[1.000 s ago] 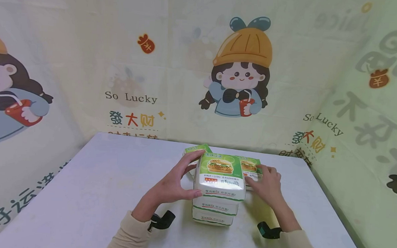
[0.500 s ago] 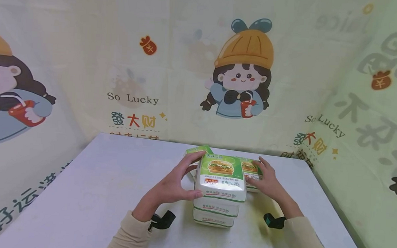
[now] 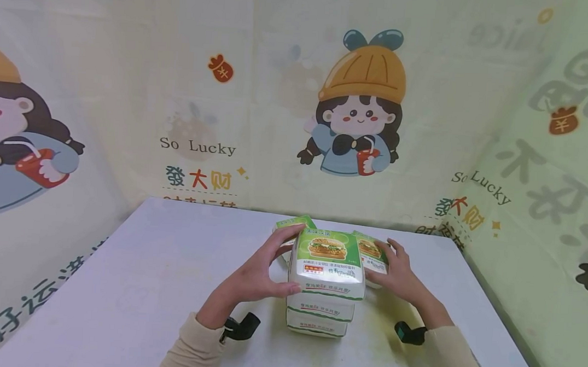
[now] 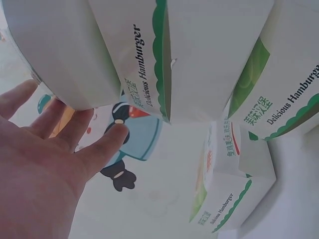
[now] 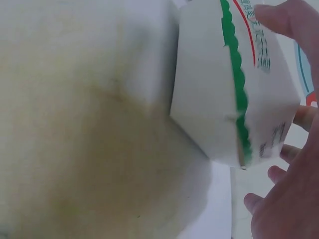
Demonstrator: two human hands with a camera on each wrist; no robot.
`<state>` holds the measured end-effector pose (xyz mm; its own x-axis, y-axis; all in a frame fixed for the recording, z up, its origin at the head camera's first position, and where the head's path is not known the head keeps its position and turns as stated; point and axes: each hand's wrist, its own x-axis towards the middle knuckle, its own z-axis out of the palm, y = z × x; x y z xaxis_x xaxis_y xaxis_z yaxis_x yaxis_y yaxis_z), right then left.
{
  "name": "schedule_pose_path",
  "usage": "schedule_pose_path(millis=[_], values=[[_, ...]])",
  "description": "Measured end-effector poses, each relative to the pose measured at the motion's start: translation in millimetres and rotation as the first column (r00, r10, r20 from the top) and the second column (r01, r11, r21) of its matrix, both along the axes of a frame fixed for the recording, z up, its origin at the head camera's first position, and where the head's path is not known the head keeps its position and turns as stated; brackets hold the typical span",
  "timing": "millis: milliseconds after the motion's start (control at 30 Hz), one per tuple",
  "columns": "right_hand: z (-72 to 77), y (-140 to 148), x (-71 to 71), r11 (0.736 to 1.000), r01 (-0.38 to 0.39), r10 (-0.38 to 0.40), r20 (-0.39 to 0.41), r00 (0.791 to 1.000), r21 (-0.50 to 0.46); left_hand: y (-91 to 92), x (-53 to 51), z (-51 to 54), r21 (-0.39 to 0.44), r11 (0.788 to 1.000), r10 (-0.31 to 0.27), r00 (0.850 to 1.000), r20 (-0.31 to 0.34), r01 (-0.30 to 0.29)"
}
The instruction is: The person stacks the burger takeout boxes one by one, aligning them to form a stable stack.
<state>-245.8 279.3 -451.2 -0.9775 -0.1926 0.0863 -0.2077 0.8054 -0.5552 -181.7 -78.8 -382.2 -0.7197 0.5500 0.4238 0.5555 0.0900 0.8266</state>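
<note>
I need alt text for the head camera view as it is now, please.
A person's left hand grips the top box of a three-high stack of burger boxes on a white table, while the right hand holds a rear right box. A rear left box is partly hidden, and a cartoon-printed backdrop rises behind.

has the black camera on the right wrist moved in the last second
Yes: in the head view, the black camera has shifted toward the table's right edge.
</note>
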Motion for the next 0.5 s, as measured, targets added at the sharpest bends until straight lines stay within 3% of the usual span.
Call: schedule_pose_path(millis=[233, 500], values=[[-4.9, 4.6, 6.4, 0.997, -0.036, 0.034, -0.035, 0.999, -0.067, 0.4, -0.1, -1.1, 0.006, 1.0, -0.03, 0.999, -0.018, 0.03], [-10.0, 9.5, 12.2, 0.993, -0.048, 0.044, -0.042, 0.998, -0.109, 1.6, 0.2, -3.1, -0.054, 0.999, 0.005, 1.0, 0.027, -0.004]])
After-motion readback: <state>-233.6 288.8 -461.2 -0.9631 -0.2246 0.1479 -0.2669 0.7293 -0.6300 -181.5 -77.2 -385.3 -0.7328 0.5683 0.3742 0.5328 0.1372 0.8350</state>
